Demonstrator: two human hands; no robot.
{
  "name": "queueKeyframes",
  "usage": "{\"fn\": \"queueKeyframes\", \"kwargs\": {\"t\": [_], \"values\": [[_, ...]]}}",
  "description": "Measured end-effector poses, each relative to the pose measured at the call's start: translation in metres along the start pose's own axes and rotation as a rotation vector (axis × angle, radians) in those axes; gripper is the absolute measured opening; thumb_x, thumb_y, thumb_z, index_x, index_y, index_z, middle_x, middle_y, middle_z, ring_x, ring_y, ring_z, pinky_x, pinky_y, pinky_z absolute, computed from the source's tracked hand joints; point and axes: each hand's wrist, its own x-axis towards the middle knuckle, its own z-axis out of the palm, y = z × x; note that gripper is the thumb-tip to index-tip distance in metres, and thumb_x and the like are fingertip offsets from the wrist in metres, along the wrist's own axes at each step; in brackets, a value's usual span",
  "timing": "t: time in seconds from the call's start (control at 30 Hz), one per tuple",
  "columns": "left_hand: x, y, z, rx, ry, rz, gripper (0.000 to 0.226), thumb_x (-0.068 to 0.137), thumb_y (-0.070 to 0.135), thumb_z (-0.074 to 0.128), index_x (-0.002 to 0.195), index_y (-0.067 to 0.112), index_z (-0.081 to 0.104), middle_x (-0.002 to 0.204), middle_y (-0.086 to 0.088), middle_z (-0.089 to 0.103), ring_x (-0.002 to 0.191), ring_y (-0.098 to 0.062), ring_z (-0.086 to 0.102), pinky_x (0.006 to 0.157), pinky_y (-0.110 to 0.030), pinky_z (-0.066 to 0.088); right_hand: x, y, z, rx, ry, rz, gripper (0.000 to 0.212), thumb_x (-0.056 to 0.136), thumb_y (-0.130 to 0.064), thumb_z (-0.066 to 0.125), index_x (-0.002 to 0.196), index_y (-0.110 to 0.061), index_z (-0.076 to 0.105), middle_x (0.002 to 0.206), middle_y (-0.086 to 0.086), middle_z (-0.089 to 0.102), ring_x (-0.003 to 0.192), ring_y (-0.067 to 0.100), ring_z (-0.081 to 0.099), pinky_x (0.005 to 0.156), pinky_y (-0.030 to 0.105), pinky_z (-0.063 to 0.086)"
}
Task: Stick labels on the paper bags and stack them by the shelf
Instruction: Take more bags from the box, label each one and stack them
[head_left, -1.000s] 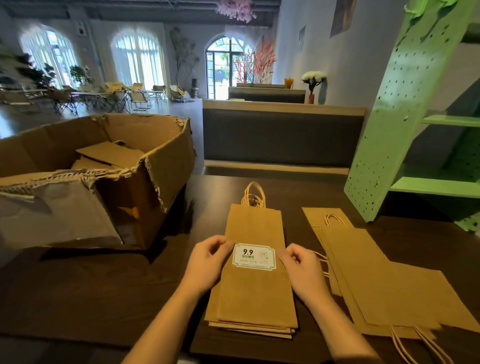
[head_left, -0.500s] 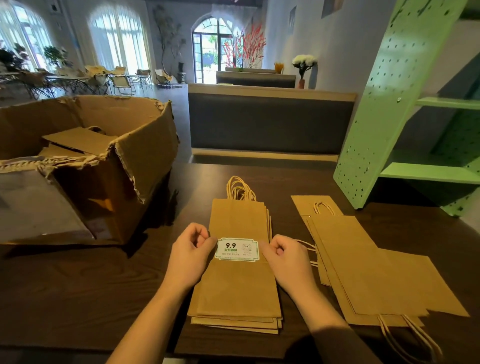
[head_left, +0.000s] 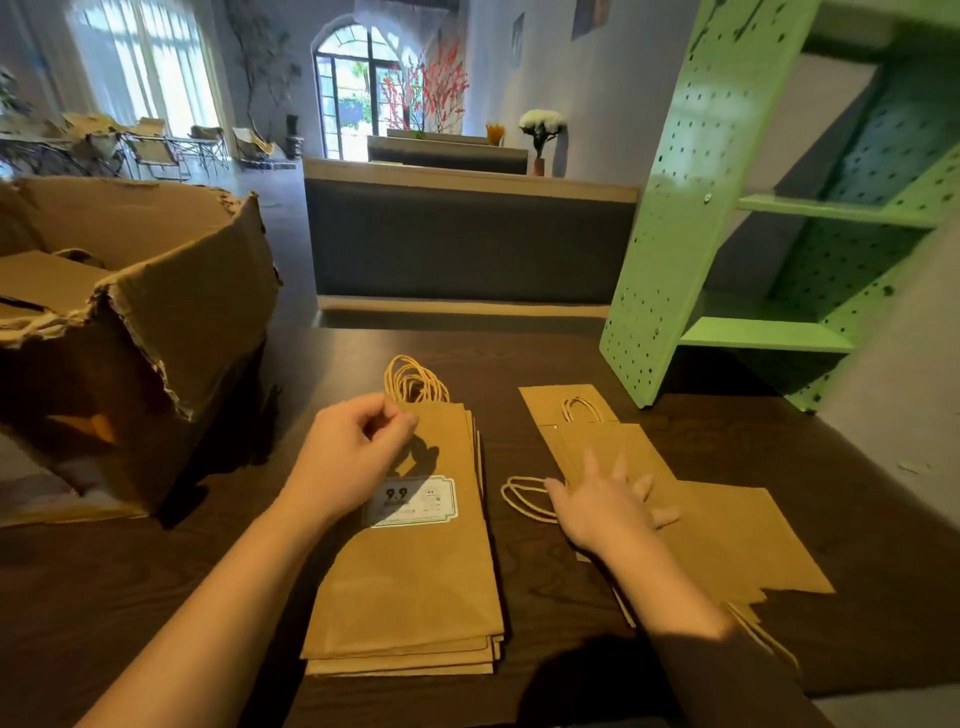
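Label (head_left: 413, 501) stuck on bag (head_left: 415, 571) below left hand (head_left: 358, 452), fingers curled, grip unclear. Right hand (head_left: 608, 506) splayed on loose bags (head_left: 727, 535). Next: stack by shelf (head_left: 675, 234).

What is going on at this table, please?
A person is labelling a stack of paper bags; its top bag carries a label. The left hand hovers curled over that bag's top; whether it holds anything is unclear. The right hand lies flat on the loose bags near the green shelf.

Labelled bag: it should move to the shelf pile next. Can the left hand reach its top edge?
Probably yes: the left hand hovers at the top edge of the labelled bag, nothing between.
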Motion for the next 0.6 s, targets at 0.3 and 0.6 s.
{"fn": "queueKeyframes", "kwargs": {"t": [0.3, 0.6], "values": [[0.031, -0.017, 0.007, 0.086, -0.189, 0.074, 0.020, 0.095, 0.031, 0.066, 0.078, 0.023, 0.071, 0.070, 0.002, 0.069, 0.067, -0.015, 0.064, 0.069, -0.046, 0.056, 0.032, -0.036, -0.016, 0.039, 0.000, -0.132, 0.066, 0.091, -0.060, 0.049, 0.142, -0.018, 0.045, 0.140, 0.013, 0.048, 0.127, 0.037, 0.046, 0.103, 0.054, 0.042], [0.023, -0.024, 0.016, 0.217, -0.262, 0.189, 0.033, 0.088, 0.060, 0.052, 0.083, 0.034, 0.071, 0.076, 0.018, 0.067, 0.080, -0.004, 0.064, 0.068, -0.028, 0.054, 0.028, -0.064, -0.029, -0.117, 0.206, -0.240, 0.016, 0.095, -0.017, 0.063, 0.111, -0.015, 0.066, 0.076, 0.000, 0.051, 0.076, 0.020, 0.057, 0.063, 0.029, 0.049]]}}
